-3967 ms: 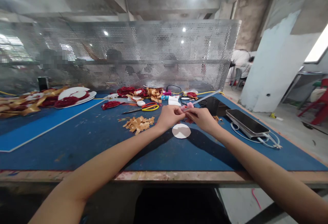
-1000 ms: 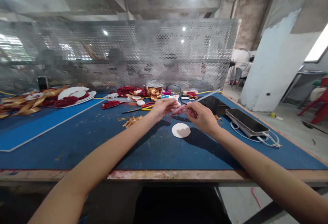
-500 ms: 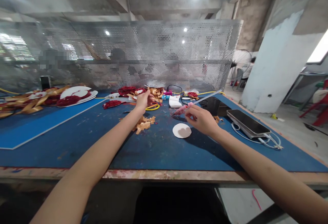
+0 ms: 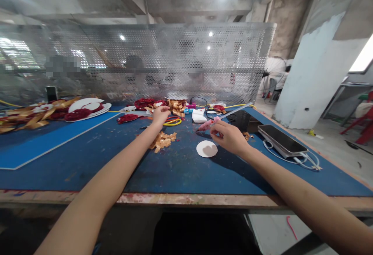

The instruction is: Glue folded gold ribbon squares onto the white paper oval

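Note:
My right hand (image 4: 231, 136) is closed around a pink hot glue gun (image 4: 206, 124). A long translucent glue stick (image 4: 236, 109) rises from its back end towards the upper right. Under the gun's nozzle, a little nearer to me, lies a flat white disc (image 4: 206, 149). My left hand (image 4: 160, 116) is at the back of the table beside a heap of gold ribbon (image 4: 177, 106). Its fingers are curled in; what they hold, if anything, is hidden. Yellow looped handles (image 4: 173, 121) lie just right of it. Cut gold ribbon pieces (image 4: 164, 141) are piled below its wrist.
A phone (image 4: 282, 140) with a coiled white cable (image 4: 303, 163) lies at the right. White discs with dark red trim (image 4: 87, 109) and gold ribbons (image 4: 37, 119) spread over the left. A perforated metal screen (image 4: 163, 60) stands along the back, with a white roll (image 4: 199, 116) before it.
My left hand has drawn back slightly to the left, away from the gold ribbon heap, and its fingers have curled in. My right hand and the glue gun have hardly moved.

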`<state>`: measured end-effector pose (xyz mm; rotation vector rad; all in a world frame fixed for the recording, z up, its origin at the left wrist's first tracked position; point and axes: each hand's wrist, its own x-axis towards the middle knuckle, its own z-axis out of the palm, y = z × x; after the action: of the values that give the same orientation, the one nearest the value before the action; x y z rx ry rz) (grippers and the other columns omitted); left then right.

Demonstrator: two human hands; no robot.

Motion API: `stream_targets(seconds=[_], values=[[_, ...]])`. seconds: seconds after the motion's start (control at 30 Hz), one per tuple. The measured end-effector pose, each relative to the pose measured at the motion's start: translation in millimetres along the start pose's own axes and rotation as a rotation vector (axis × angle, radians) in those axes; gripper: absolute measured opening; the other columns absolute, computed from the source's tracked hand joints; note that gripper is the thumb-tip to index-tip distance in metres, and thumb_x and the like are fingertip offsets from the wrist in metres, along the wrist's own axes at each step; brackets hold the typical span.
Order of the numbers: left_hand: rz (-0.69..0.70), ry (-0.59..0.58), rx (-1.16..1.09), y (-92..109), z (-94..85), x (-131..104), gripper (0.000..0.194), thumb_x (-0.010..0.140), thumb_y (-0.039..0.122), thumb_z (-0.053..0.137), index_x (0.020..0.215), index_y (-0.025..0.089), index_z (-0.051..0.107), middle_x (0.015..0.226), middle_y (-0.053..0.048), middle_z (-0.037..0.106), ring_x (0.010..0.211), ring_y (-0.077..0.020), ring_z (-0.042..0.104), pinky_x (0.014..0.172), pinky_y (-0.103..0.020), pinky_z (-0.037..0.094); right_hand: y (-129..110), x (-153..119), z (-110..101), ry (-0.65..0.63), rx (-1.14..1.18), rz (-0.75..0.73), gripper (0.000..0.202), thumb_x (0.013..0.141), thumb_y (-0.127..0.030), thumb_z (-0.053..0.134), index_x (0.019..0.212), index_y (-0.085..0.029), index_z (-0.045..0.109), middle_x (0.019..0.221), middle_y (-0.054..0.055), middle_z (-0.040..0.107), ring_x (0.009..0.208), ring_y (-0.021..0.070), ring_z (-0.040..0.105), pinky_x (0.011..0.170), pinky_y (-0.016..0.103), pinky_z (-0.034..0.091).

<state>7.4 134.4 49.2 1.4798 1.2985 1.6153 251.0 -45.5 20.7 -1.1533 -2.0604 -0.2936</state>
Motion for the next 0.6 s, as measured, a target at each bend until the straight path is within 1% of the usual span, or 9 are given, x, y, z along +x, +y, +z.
stream_targets(seconds=[0.07, 0.1, 0.17, 0.23, 0.3, 0.4, 0.5, 0.6], values=[[-0.027, -0.015, -0.015, -2.1, 0.0, -0.1, 0.007, 0.056, 0.01, 0.064, 0.057, 0.016, 0.061, 0.053, 0.002, 0.056, 0.053, -0.0126, 0.05, 0.056, -0.022, 0.038, 0.1, 0.0, 0.0, 0.004, -0.004, 0.007, 0.014, 0.083, -0.016, 0.045, 0.078, -0.021, 0.057, 0.093, 0.003, 0.064, 0.098, 0.0169, 0.059, 0.083, 0.029, 0.045], [-0.041, -0.019, -0.027, -2.8, 0.0, -0.2, 0.005, 0.059, 0.015, 0.064, 0.056, 0.015, 0.06, 0.052, 0.001, 0.056, 0.052, -0.0125, 0.05, 0.055, -0.022, 0.038, 0.1, 0.0, 0.0, 0.006, -0.006, 0.01, 0.014, 0.083, -0.016, 0.045, 0.078, -0.021, 0.057, 0.093, 0.003, 0.064, 0.098, 0.017, 0.059, 0.082, 0.028, 0.045], [-0.064, -0.02, -0.057, -2.7, 0.4, -0.5, 0.014, 0.065, 0.024, 0.062, 0.055, 0.015, 0.057, 0.051, 0.001, 0.055, 0.048, -0.0116, 0.049, 0.051, -0.022, 0.038, 0.1, -0.1, 0.3, 0.007, -0.007, 0.011, 0.014, 0.082, -0.015, 0.045, 0.078, -0.021, 0.058, 0.093, 0.004, 0.064, 0.098, 0.0171, 0.059, 0.081, 0.028, 0.045], [-0.077, -0.006, -0.088, -1.2, 1.5, -0.6, 0.02, 0.07, 0.029, 0.057, 0.056, 0.016, 0.054, 0.049, 0.001, 0.052, 0.044, -0.0106, 0.048, 0.047, -0.022, 0.037, 0.2, -0.2, 0.7, -0.002, -0.002, 0.012, 0.015, 0.082, -0.015, 0.045, 0.079, -0.021, 0.058, 0.091, 0.003, 0.064, 0.095, 0.0163, 0.059, 0.081, 0.028, 0.045], [-0.079, 0.017, -0.109, 0.5, 3.2, -0.7, 0.022, 0.074, 0.029, 0.05, 0.055, 0.018, 0.05, 0.047, 0.003, 0.049, 0.042, -0.0101, 0.047, 0.046, -0.021, 0.038, 0.2, -0.2, 1.1, -0.015, -0.008, 0.021, 0.015, 0.081, -0.015, 0.045, 0.079, -0.021, 0.058, 0.09, 0.004, 0.064, 0.09, 0.0156, 0.06, 0.078, 0.028, 0.045], [-0.046, 0.055, -0.105, 2.1, 5.6, -1.3, 0.022, 0.073, 0.023, 0.043, 0.051, 0.02, 0.039, 0.043, 0.005, 0.041, 0.038, -0.0094, 0.043, 0.044, -0.022, 0.038, 0.4, -0.3, 1.3, -0.021, -0.027, 0.034, 0.014, 0.082, -0.017, 0.046, 0.078, -0.021, 0.059, 0.09, 0.004, 0.063, 0.09, 0.0163, 0.059, 0.077, 0.027, 0.044], [0.056, 0.1, -0.066, 3.2, 5.7, -2.6, 0.021, 0.069, 0.019, 0.042, 0.051, 0.021, 0.032, 0.043, 0.007, 0.033, 0.037, -0.0085, 0.039, 0.044, -0.022, 0.037, 0.9, -0.3, 1.6, -0.029, -0.041, 0.04, 0.014, 0.082, -0.018, 0.046, 0.078, -0.021, 0.059, 0.089, 0.004, 0.063, 0.09, 0.0167, 0.059, 0.076, 0.027, 0.044], [0.182, 0.131, 0.009, 4.8, 4.6, -3.7, 0.023, 0.061, 0.013, 0.046, 0.055, 0.021, 0.026, 0.049, 0.008, 0.029, 0.041, -0.0084, 0.041, 0.046, -0.02, 0.037, 2.0, -0.2, 2.1, -0.053, -0.049, 0.045, 0.013, 0.082, -0.018, 0.047, 0.078, -0.02, 0.059, 0.088, 0.003, 0.063, 0.084, 0.0158, 0.06, 0.072, 0.026, 0.044]])
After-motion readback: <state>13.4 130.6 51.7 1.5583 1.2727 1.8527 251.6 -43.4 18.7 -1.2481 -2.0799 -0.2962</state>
